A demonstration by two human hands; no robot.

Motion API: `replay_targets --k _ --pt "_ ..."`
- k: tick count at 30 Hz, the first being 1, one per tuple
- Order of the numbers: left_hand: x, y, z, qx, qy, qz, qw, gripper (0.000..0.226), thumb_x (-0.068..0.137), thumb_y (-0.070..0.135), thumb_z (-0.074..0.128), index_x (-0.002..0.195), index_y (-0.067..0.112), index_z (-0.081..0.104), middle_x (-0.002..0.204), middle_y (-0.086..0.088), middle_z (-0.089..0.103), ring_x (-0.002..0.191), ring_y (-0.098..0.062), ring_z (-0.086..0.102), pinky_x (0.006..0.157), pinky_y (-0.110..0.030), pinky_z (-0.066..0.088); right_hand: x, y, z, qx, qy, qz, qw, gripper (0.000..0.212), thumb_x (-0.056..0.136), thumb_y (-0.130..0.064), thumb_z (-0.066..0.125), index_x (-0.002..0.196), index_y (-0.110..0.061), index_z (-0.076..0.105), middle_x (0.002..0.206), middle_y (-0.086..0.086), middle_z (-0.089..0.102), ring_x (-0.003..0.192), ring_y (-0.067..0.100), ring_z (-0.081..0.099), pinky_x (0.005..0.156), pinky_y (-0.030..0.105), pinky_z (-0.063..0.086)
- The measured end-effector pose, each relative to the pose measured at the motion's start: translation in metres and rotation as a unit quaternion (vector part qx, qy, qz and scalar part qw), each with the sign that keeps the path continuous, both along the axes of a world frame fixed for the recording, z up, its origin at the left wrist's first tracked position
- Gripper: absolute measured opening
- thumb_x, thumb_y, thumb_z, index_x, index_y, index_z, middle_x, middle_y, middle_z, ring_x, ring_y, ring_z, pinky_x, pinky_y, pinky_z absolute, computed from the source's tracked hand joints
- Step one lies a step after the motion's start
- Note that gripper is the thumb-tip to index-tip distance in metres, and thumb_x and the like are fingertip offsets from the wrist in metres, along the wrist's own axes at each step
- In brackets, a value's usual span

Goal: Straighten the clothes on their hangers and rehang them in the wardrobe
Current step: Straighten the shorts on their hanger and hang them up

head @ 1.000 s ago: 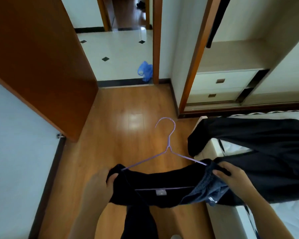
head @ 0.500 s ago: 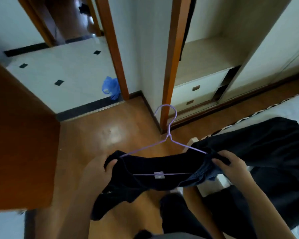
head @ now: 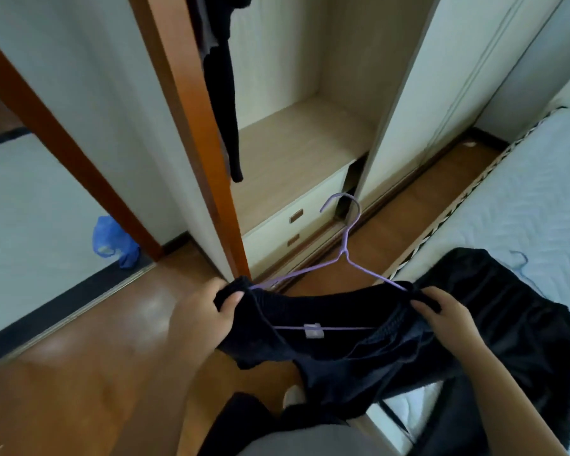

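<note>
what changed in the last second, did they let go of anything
The person turned right to face the open wardrobe, bringing the purple hanger and its black garment toward it. Nothing was let go: left hand and right hand still grip the garment's two ends. The other dark garment stays on the bed.

dim, soft daylight — blurred, bowed edges

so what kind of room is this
Most likely a bedroom: an open built-in wardrobe with drawers and a dark garment hanging inside, and a bed with a quilted mattress on the right.
</note>
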State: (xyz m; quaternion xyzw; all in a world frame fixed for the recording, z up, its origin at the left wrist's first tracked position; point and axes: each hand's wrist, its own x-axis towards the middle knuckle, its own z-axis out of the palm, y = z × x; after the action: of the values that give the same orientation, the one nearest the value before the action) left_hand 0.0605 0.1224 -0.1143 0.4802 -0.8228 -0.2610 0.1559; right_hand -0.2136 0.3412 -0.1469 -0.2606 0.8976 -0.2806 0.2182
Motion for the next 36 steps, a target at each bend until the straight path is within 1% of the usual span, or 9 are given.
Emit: replay_targets --k 4,8,12,15,17,19,24,29,36 --pt "-0.055 -0.055 -0.004 -0.011 0.001 -0.054 0.998 0.024 0.09 0.031 0.05 0.1 0.01 0.058 0.084 -0.003 0.06 0.086 -0.024 0.06 0.066 -0.029 0.039 -0.024 -0.024 0.0 -0.001 -0.01 -0.056 0.998 0.006 0.086 -0.015 0.062 0.085 -0.019 0.057 0.087 0.007 0.063 0.084 0.023 0.057 0.073 0.028 0.036" --pt "-0.121 -0.107 0.0 -0.035 -0.013 -0.15 0.988 0.029 0.092 0.033 0.047 0.105 0.009 0.057 0.092 -0.005 0.063 0.088 -0.024 0.06 0.067 -0.031 0.043 -0.04 -0.041 0.009 -0.023 -0.007 -0.155 0.988 0.009 0.086 -0.01 0.062 0.083 -0.017 0.057 0.077 0.003 0.06 0.08 0.024 0.056 0.073 0.03 0.037" --pt "-0.189 -0.158 0.021 -0.07 0.048 -0.195 0.977 0.024 0.09 0.029 0.052 0.093 0.007 0.06 0.086 -0.008 0.065 0.084 -0.029 0.06 0.065 -0.031 0.04 -0.067 -0.075 0.03 -0.051 0.026 -0.244 0.968 0.007 0.086 -0.009 0.061 0.084 -0.015 0.057 0.08 0.007 0.059 0.081 0.026 0.055 0.072 0.032 0.038" --pt "-0.241 -0.194 0.038 -0.126 0.109 -0.225 0.96 0.022 0.087 0.024 0.057 0.078 0.004 0.057 0.074 -0.012 0.063 0.071 -0.033 0.059 0.059 -0.03 0.035 -0.096 -0.104 0.055 -0.079 0.089 -0.281 0.952 0.003 0.087 -0.012 0.06 0.086 -0.014 0.057 0.084 0.007 0.059 0.082 0.025 0.053 0.072 0.031 0.036" --pt "-0.269 -0.213 0.05 -0.128 0.128 -0.227 0.957 0.022 0.087 0.024 0.057 0.077 0.003 0.056 0.074 -0.013 0.062 0.071 -0.033 0.056 0.06 -0.033 0.037 -0.112 -0.119 0.072 -0.082 0.12 -0.297 0.944 0.004 0.088 -0.014 0.058 0.088 -0.01 0.059 0.085 0.007 0.058 0.083 0.024 0.052 0.071 0.03 0.033" --pt "-0.288 -0.231 0.056 -0.12 0.138 -0.215 0.959 0.023 0.088 0.024 0.055 0.081 0.002 0.056 0.077 -0.015 0.061 0.074 -0.034 0.056 0.063 -0.036 0.04 -0.126 -0.131 0.086 -0.077 0.141 -0.291 0.943 0.01 0.089 -0.015 0.057 0.092 -0.007 0.06 0.086 0.006 0.058 0.083 0.024 0.052 0.071 0.03 0.035" --pt "-0.318 -0.259 0.054 -0.07 0.17 -0.203 0.962 0.021 0.09 0.023 0.052 0.093 0.004 0.059 0.086 -0.013 0.064 0.077 -0.028 0.055 0.065 -0.032 0.038 -0.159 -0.155 0.106 -0.055 0.204 -0.278 0.937 0.015 0.087 -0.017 0.059 0.096 -0.006 0.062 0.094 0.012 0.062 0.087 0.025 0.053 0.074 0.032 0.039" --pt "-0.343 -0.277 0.043 -0.047 0.168 -0.157 0.972 0.025 0.091 0.023 0.051 0.103 0.003 0.059 0.098 -0.019 0.065 0.091 -0.037 0.058 0.071 -0.037 0.041 -0.19 -0.18 0.125 -0.043 0.247 -0.246 0.936 0.017 0.086 -0.016 0.06 0.098 -0.005 0.063 0.098 0.015 0.064 0.093 0.03 0.057 0.074 0.029 0.036" --pt "-0.378 -0.321 0.055 -0.113 0.191 -0.083 0.971 0.024 0.091 0.018 0.052 0.101 -0.001 0.059 0.093 -0.025 0.063 0.087 -0.042 0.057 0.069 -0.04 0.04 -0.271 -0.239 0.152 -0.046 0.282 -0.131 0.949 0.017 0.086 -0.021 0.059 0.097 -0.008 0.064 0.093 0.011 0.065 0.09 0.03 0.059 0.071 0.032 0.044"
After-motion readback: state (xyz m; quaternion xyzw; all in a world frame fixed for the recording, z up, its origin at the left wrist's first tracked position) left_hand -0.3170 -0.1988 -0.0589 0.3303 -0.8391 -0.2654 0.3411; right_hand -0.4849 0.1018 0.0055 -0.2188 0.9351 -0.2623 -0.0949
